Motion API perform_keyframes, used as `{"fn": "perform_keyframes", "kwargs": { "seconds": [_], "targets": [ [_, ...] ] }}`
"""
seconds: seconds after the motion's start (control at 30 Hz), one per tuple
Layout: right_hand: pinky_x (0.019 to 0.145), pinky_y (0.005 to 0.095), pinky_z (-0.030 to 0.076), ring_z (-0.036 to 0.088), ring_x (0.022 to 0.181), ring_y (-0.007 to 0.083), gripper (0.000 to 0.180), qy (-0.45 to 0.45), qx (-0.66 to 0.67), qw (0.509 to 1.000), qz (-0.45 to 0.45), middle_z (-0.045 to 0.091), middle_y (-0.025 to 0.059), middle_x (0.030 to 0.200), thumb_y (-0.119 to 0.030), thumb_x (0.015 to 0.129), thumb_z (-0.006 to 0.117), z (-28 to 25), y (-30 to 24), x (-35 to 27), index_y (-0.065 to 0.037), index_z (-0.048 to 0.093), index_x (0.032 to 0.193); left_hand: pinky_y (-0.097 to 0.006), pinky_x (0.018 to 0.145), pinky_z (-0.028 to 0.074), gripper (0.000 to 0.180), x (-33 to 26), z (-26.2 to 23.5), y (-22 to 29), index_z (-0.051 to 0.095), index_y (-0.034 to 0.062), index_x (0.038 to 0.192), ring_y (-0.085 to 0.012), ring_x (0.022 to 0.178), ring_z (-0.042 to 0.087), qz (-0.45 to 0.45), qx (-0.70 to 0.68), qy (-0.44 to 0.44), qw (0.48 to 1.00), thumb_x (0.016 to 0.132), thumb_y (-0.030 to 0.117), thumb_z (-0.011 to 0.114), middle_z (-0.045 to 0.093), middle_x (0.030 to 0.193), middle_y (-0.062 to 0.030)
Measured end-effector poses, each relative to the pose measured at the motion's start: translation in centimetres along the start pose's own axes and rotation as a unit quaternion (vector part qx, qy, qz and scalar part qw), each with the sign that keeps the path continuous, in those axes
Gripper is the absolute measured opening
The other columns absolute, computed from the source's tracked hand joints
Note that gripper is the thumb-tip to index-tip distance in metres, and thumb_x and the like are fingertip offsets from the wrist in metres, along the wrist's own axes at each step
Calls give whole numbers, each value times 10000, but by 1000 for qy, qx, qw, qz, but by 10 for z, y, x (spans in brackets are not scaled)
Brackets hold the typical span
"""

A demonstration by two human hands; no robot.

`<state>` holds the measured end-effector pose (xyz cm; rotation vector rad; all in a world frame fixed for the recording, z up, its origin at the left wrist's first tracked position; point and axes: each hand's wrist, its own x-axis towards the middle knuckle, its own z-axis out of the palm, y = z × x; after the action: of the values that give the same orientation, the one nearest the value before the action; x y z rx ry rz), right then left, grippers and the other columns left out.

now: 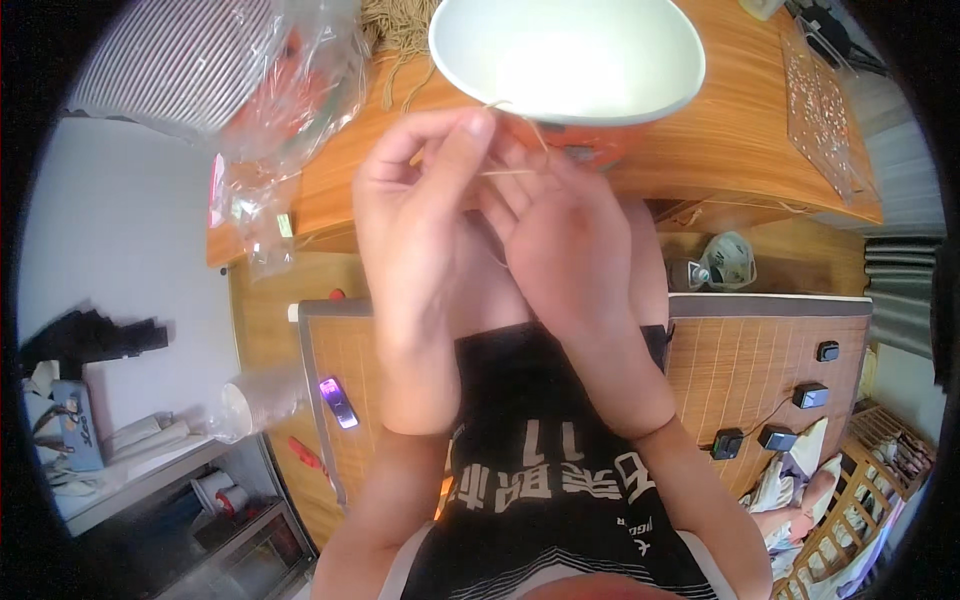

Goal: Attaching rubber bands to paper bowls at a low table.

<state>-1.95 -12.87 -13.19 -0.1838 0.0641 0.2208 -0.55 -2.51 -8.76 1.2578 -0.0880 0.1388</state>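
My left hand [425,200] is closed, thumb and fingers pinching a thin tan cord [541,137] just in front of the bowl. Close beside it, my right hand [575,240] is curled with its fingertips on the same cord; part of its grip is hidden and slightly blurred. The cord bends in a loose loop between both hands. Beyond them on the wooden table stands a large bowl [570,60], white inside and red outside. A bundle of tan cords [402,30] lies left of the bowl, strands trailing toward the table's near edge.
Clear plastic bags [310,100] cover the table's left end. A flat clear sheet with small pale pieces [825,125] lies at its right end. Below are a lined bin [730,262], a mat-covered seat [765,350], a phone [338,400] and several small black devices [778,438].
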Motion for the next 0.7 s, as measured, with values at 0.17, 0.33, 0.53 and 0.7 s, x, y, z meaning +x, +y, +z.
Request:
{"fn": "perform_keyframes", "kwargs": {
  "seconds": [0.17, 0.33, 0.53, 0.7],
  "targets": [
    [1075, 350, 395, 536, 1243, 166, 243, -34, -70, 995, -57, 616, 65, 1269, -159, 999, 579, -9, -2, 1, -18, 615, 1192, -186, 612, 466, 137, -2, 10, -13, 712, 17, 1048, -86, 740, 620, 40, 67, 37, 996, 967, 123, 677, 735, 953, -67],
    [963, 285, 494, 616, 1104, 128, 172, -10, -229, 962, -146, 668, 70, 1192, -45, 967, 644, -10, 2, 1, 11, 647, 1129, -246, 731, 528, 151, -2, 4, -11, 700, 1, 1040, -111, 835, 663, -48, -31, -6, 998, 955, 126, 696, 735, 987, -92],
    [905, 262, 534, 643, 1046, 132, 170, -3, -394, 886, -243, 656, 111, 1220, 2, 944, 667, -16, -6, 0, 14, 644, 1111, -212, 670, 470, 154, -3, 7, -4, 700, 14, 1038, -68, 743, 606, -84, -51, -19, 995, 947, 139, 702, 722, 956, -60],
    [894, 260, 546, 646, 1068, 153, 167, -81, -361, 881, -295, 636, 135, 1233, 9, 957, 643, -18, -1, 8, 16, 597, 1118, -177, 545, 333, 183, 1, 13, -11, 698, 35, 1059, -7, 620, 468, -70, -47, 28, 996, 962, 190, 684, 694, 917, -20]
  ]
}}
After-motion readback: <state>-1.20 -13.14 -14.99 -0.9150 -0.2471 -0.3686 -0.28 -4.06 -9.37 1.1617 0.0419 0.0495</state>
